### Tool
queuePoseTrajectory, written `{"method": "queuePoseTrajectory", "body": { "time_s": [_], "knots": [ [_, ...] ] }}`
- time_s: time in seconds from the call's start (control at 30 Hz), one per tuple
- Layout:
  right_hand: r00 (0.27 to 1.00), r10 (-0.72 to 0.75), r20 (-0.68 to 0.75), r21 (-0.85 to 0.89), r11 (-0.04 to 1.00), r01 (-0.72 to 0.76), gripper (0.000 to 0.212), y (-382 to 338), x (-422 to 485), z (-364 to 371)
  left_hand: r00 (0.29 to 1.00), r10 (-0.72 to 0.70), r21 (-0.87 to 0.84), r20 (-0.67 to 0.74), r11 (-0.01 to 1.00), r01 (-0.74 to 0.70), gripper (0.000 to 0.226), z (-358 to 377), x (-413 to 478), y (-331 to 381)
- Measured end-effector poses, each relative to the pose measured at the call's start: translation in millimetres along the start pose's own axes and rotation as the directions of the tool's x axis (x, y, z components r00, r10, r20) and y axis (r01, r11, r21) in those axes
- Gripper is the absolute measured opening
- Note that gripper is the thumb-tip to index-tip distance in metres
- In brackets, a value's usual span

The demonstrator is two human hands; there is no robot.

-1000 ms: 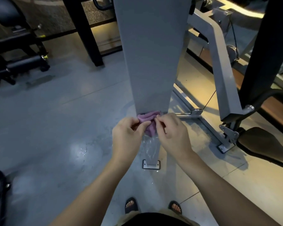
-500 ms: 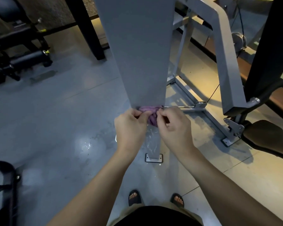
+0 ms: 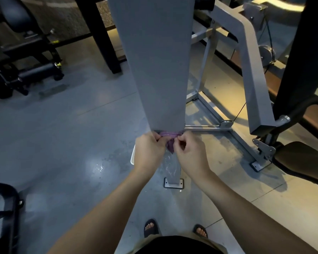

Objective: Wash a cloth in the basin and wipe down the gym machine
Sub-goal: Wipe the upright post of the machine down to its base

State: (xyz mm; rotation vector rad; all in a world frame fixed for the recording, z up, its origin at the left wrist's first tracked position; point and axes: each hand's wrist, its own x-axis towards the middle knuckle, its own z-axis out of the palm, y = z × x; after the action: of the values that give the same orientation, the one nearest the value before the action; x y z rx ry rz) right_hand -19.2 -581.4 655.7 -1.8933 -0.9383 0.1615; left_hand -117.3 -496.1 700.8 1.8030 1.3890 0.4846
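Both the left hand (image 3: 148,151) and right hand (image 3: 190,154) pinch a bunched purple cloth (image 3: 170,142) against the grey machine post (image 3: 154,70). The post's bolted foot plate (image 3: 173,183) sits at 6 o'clock from the cloth.

Wet grey floor (image 3: 66,143); black bench (image 3: 26,57) far left
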Motion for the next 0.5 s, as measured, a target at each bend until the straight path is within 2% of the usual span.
{"method": "queuePoseTrajectory", "body": {
  "time_s": [0.07, 0.17, 0.27, 0.37, 0.5],
  "knots": [
    [0.997, -0.019, -0.068, 0.054, 0.998, 0.023, 0.02, -19.0, 6.4, -9.3, 0.997, 0.05, -0.059, -0.055, 0.997, -0.053, 0.039, -9.5, -8.5, 18.4],
    [0.955, -0.132, -0.266, 0.129, 0.977, 0.171, 0.014, -60.7, 29.8, -37.0, 0.945, 0.207, -0.155, -0.255, 0.956, -0.251, 0.033, -30.2, -14.3, 55.3],
    [0.921, -0.228, -0.317, 0.125, 0.952, 0.279, 0.017, -71.5, 40.2, -45.6, 0.921, 0.278, -0.179, -0.273, 0.926, -0.333, 0.031, -39.8, -11.9, 67.9],
    [0.946, -0.247, -0.211, 0.099, 0.957, 0.272, 0.019, -39.7, 25.8, -26.6, 0.965, 0.2, -0.093, -0.169, 0.972, -0.217, 0.038, -23.6, -4.5, 41.7],
    [0.998, -0.052, 0.032, 0.058, 0.997, 0.05, 0.031, 1.7, 2.7, 2.9, 0.999, 0.036, 0.021, -0.015, 0.999, -0.036, 0.041, -1.0, -0.1, 2.1]
  ]
}}
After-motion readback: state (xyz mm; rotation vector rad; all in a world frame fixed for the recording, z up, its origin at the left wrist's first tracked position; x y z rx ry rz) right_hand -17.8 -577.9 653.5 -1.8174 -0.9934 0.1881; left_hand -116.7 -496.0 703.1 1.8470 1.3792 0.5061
